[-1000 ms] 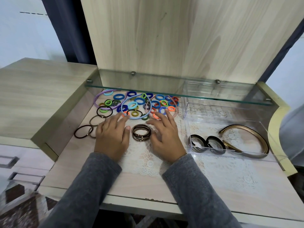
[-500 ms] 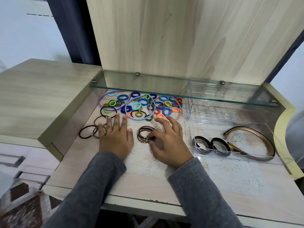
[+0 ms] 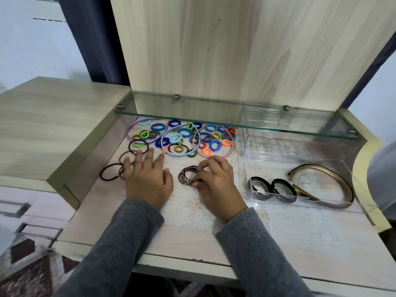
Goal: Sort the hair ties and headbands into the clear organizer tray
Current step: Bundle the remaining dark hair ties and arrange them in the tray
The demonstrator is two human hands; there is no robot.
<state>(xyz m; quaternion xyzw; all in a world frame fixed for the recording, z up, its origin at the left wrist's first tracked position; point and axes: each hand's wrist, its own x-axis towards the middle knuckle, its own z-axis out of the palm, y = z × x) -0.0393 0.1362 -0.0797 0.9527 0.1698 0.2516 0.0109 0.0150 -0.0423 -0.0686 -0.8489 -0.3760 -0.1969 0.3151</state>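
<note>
My right hand (image 3: 216,185) pinched the brown ties (image 3: 186,175) at mid-bench (image 3: 188,239). My left hand (image 3: 147,179) lay spread flat at their 9 o'clock. The tray (image 3: 276,166) sat at 3 o'clock. A glass shelf (image 3: 235,123) overhung the coloured pile (image 3: 184,136) at 12.

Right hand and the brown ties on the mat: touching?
Touching. The head view shows the right hand with fingers curled over the right edge of the brown ties, pinching them, no gap.
</note>
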